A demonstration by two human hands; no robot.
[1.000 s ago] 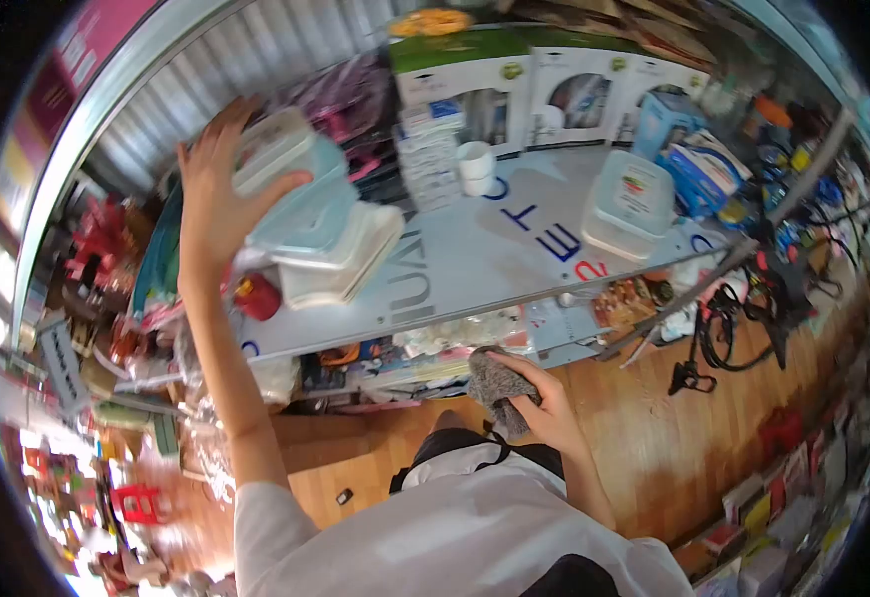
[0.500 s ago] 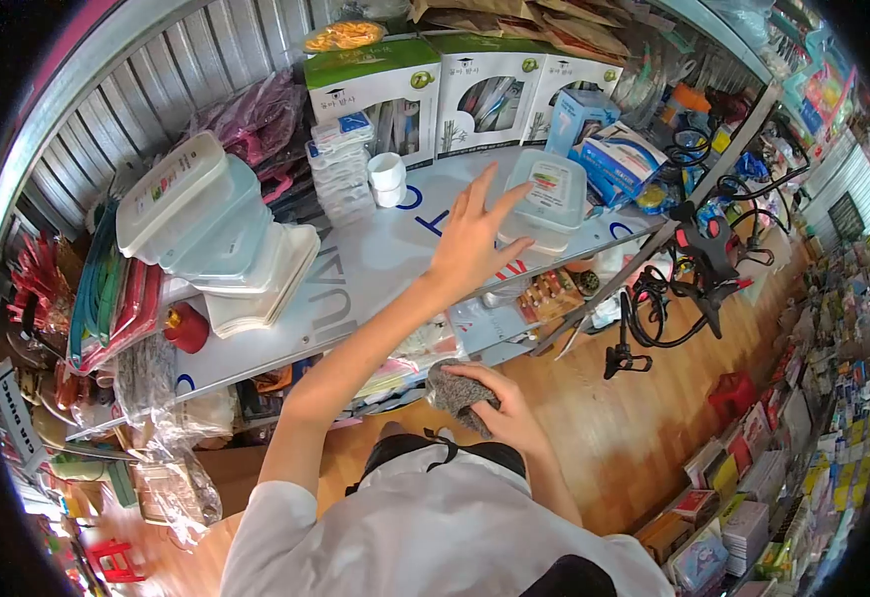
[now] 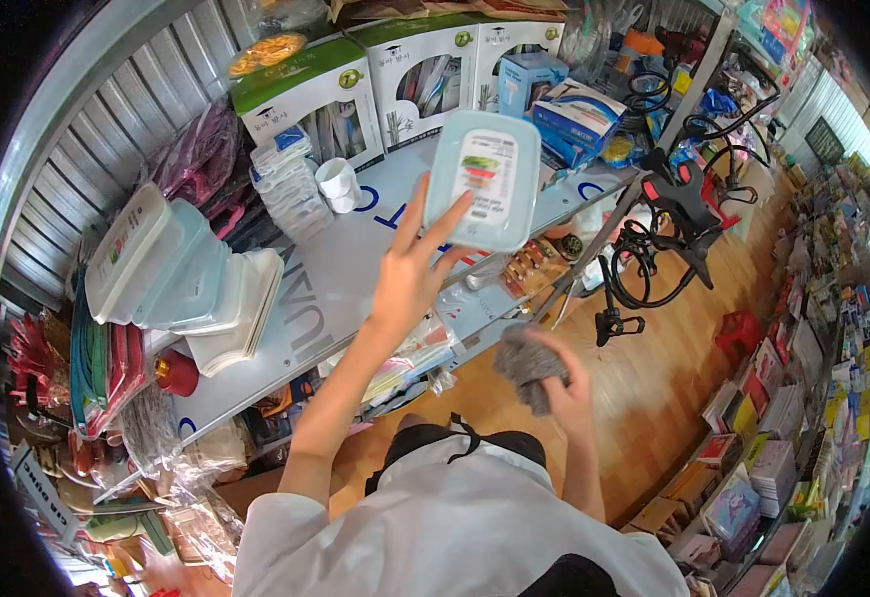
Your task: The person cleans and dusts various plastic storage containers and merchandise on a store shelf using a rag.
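Observation:
A clear plastic food container [image 3: 512, 204] with a pale blue lid and a printed label is tilted up above the shelf. My left hand [image 3: 410, 274] grips it from its left side, a finger lying over the label; the underside of this hold is hidden. In my right hand [image 3: 569, 393] is a crumpled grey cloth [image 3: 524, 366], held low in front of the shelf edge with the fingers closed around it. Small white cups [image 3: 337, 186] stand on the shelf left of the container.
Stacked containers [image 3: 171, 264] and a red bottle [image 3: 177, 372] stand on the left of the shelf [image 3: 300, 308]. Green-white boxes [image 3: 425, 80] and a blue box [image 3: 579, 121] line the back. Black phone holders [image 3: 681, 204] hang at the right, by a metal post.
My left hand has closed on the food container and raised it off the shelf, nearer to me. My right hand has moved right with the grey cloth. The view has shifted.

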